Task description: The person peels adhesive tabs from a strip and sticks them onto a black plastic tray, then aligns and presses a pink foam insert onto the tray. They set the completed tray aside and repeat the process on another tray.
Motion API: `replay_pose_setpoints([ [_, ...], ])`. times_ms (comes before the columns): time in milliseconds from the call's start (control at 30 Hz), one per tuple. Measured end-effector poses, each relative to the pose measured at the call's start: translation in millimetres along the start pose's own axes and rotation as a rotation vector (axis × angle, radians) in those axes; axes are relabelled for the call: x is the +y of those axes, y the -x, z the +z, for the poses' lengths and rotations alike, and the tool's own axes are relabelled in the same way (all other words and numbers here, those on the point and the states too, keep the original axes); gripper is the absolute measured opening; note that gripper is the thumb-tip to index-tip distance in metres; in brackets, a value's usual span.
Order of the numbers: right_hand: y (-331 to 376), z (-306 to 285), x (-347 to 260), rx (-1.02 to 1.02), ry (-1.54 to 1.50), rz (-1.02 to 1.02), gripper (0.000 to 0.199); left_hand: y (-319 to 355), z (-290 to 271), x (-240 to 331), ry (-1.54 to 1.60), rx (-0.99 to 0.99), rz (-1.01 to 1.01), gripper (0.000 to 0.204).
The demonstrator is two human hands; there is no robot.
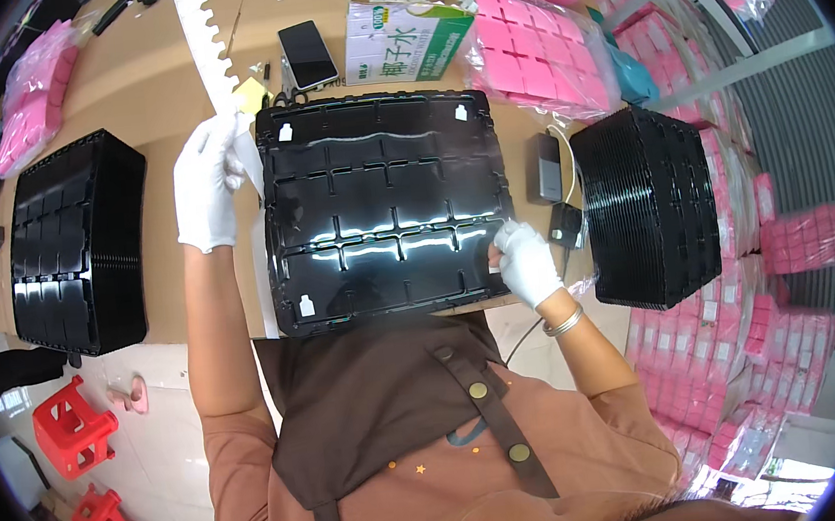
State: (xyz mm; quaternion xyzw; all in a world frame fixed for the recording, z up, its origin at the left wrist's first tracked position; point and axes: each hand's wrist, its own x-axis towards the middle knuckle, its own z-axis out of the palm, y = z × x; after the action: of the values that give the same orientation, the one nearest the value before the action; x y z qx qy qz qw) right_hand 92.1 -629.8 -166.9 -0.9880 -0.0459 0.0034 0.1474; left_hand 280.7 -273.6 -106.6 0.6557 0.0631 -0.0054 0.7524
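A glossy black plastic tray (382, 209) with rows of compartments lies on the table in front of me. Small white labels sit at three of its corners. My right hand (523, 262), in a white glove, presses its fingertips on the tray's lower right corner, where a small white label shows under the fingers. My left hand (207, 180), also gloved, is raised at the tray's left edge and grips a long white backing strip (206, 45) with a toothed edge that runs up and away.
A stack of black trays (79, 243) stands on the left and another (648, 203) on the right. A phone (307, 55), a green-and-white carton (406, 41) and bags of pink items (543, 47) lie behind. Red stools (72, 429) stand on the floor at left.
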Motion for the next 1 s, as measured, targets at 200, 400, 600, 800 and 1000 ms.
replay_pose_setpoints([
  [200,-4,-2,-2,-0.050,-0.109,0.132,0.007,2,0,-1,-0.056,-0.005,0.013,0.026],
  [400,-2,-15,21,-0.166,-0.481,0.082,0.012,23,-9,4,-0.310,0.260,0.281,0.035],
  [600,-104,-22,31,0.243,-0.470,0.166,0.010,93,-17,-38,-0.585,0.248,0.471,0.026],
  [800,-201,10,52,0.278,0.008,0.138,0.011,132,-25,-79,-0.633,0.153,0.277,0.019],
  [1000,-223,7,80,0.004,-0.173,0.159,0.013,155,-33,-101,-0.508,0.252,0.215,0.018],
])
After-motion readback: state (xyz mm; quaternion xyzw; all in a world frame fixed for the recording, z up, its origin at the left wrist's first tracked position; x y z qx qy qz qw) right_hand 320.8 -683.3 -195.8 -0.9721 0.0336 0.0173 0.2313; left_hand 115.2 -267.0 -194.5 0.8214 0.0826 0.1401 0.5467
